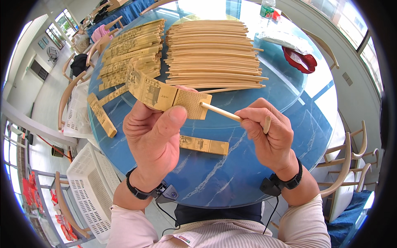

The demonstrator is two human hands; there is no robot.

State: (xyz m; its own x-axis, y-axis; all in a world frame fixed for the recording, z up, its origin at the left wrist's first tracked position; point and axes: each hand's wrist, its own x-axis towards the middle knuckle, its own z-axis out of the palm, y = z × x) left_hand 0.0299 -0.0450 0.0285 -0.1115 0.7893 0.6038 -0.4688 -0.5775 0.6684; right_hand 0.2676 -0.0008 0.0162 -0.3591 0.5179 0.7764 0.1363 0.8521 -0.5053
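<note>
My left hand [155, 128] pinches a long printed gold paper sleeve [161, 93] between thumb and fingers. The sleeve bends upward toward its far left end. A pale wooden chopstick [221, 111] is gripped in my right hand [266, 132], its tip against the sleeve's right end; whether the tip is inside cannot be told. A second wooden end [267, 125] pokes out by the right hand's curled fingers; whether it belongs to another stick is hidden. Below the hands lies a flat gold sleeve [206, 145] on the blue marbled table [219, 177].
Farther back lie a wide pile of chopsticks [211, 53] and, left of it, a stack of gold sleeves [132, 53]. Another sleeve [101, 115] rests near the table's left edge. A red dish [300, 62] and bottle [267, 9] stand back right. White crates [93, 186] flank the left side.
</note>
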